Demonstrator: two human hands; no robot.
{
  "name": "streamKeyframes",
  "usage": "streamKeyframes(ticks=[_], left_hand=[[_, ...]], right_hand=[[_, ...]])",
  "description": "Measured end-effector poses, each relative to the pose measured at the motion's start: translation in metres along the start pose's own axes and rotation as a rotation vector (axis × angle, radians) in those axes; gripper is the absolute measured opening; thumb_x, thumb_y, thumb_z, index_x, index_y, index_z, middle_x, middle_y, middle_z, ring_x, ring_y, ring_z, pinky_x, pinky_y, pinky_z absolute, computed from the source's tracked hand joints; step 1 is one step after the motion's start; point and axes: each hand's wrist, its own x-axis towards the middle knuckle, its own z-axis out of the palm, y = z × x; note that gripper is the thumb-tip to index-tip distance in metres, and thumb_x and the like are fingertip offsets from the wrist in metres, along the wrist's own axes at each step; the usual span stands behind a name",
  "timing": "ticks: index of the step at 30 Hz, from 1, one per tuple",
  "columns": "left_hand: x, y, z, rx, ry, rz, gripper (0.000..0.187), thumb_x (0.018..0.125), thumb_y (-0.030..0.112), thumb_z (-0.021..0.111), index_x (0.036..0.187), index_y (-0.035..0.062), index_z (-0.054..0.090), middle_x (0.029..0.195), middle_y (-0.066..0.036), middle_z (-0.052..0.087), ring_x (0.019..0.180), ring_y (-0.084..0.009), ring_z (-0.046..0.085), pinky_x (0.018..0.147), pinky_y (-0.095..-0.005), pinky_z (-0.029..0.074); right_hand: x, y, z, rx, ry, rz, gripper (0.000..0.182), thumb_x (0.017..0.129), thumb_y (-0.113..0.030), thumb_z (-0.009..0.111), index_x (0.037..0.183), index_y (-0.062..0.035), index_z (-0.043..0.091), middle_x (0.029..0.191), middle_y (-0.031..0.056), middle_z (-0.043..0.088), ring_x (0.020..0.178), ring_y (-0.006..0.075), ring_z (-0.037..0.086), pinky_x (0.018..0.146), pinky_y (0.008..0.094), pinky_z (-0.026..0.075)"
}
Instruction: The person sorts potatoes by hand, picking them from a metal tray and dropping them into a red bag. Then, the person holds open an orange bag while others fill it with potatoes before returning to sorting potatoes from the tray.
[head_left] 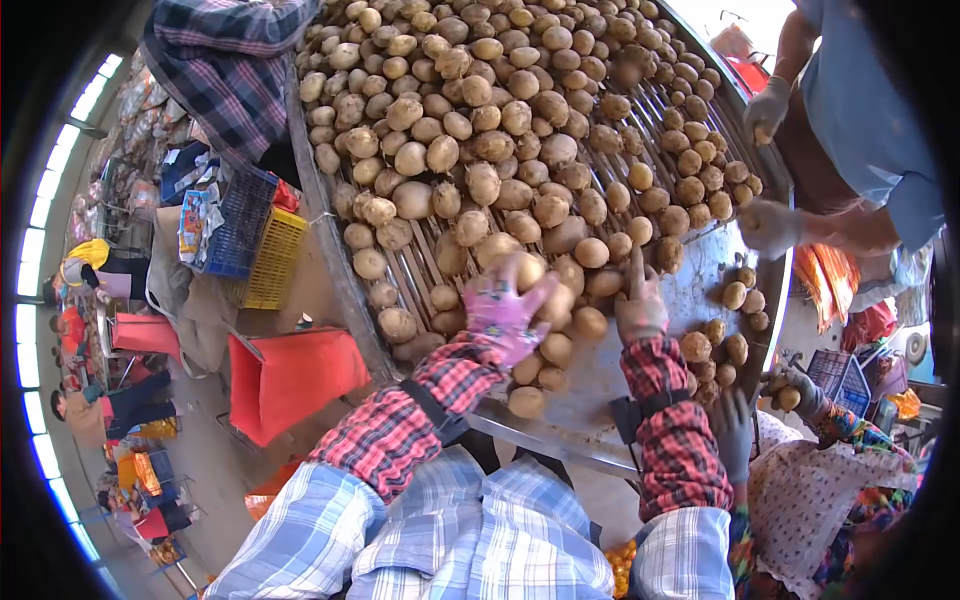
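Note:
Round brown potatoes [480,185] cover most of a slatted metal sorting table [410,275]. My left hand [505,310], in a pink patterned glove, lies over potatoes near the table's front edge. Its thumb and fingers are spread and touch them, without a grip that I can see. Several loose potatoes [556,349] lie just to its right. Across a smooth metal plate [600,385], my right hand [641,305] rests in a dirty light glove. One finger stretches forward beside the potatoes, and no potato shows inside the hand.
At the right, a co-worker's gloved hand [770,228] hovers by the table rim. Another co-worker's gloved hand [795,390] holds a potato, close to a grey-gloved hand [733,435]. Left of the table stand a red bin [290,385] and a yellow crate [272,258].

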Motion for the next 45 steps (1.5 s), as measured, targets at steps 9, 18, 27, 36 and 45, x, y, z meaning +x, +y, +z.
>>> streamKeyframes(ticks=[9, 18, 27, 36, 45], left_hand=[[0.005, 0.055, 0.033, -0.159, -0.096, 0.252, 0.053, 0.085, 0.028, 0.070, 0.137, 0.0293, 0.057, 0.147, -0.017, 0.042, 0.132, -0.0408, 0.045, 0.105, -0.0566, 0.037], [-0.031, 0.042, 0.009, -2.134, -0.412, -0.862, 0.061, 0.094, 0.062, 0.056, 0.134, 0.0159, 0.053, 0.126, -0.009, 0.062, 0.111, -0.0291, 0.064, 0.078, -0.0507, 0.059], [-0.063, -0.001, -0.001, -2.192, -0.258, -0.966, 0.066, 0.094, 0.063, 0.055, 0.135, 0.0105, 0.051, 0.103, -0.011, 0.067, 0.099, -0.0352, 0.067, 0.084, -0.0626, 0.054], [-0.089, -0.024, 0.001, -2.325, -0.041, -0.946, 0.067, 0.093, 0.061, 0.058, 0.131, 0.0059, 0.053, 0.109, -0.017, 0.067, 0.098, -0.0395, 0.068, 0.084, -0.0602, 0.057], [-0.138, -0.024, -0.007, -2.257, 0.046, -0.901, 0.065, 0.093, 0.060, 0.057, 0.121, 0.0019, 0.060, 0.097, -0.017, 0.070, 0.091, -0.0376, 0.071, 0.074, -0.0555, 0.059]], right_hand=[[-0.032, 0.075, 0.010, 1.080, 0.195, 0.509, 0.039, 0.089, -0.012, 0.072, 0.124, -0.0041, 0.058, 0.100, 0.0032, 0.064, 0.088, 0.0125, 0.061, 0.077, 0.0282, 0.052], [-0.037, -0.032, -0.020, 0.654, 0.041, -0.207, 0.024, 0.090, -0.025, 0.065, 0.105, -0.0070, 0.071, 0.122, 0.0210, 0.062, 0.111, 0.0393, 0.059, 0.095, 0.0461, 0.050], [0.139, -0.038, -0.029, -0.275, -0.100, -0.208, 0.084, 0.081, -0.017, 0.066, 0.156, -0.0206, 0.028, 0.145, 0.0246, 0.046, 0.131, 0.0425, 0.048, 0.106, 0.0485, 0.045], [0.184, -0.037, -0.042, -0.073, 0.107, -0.328, 0.056, 0.082, -0.018, 0.070, 0.136, -0.0170, 0.056, 0.113, 0.0239, 0.064, 0.108, 0.0393, 0.064, 0.089, 0.0446, 0.054], [0.240, -0.063, -0.046, -0.188, -0.311, -0.026, 0.057, 0.087, -0.027, 0.073, 0.138, -0.0090, 0.054, 0.122, 0.0148, 0.066, 0.108, 0.0235, 0.065, 0.091, 0.0358, 0.054]])
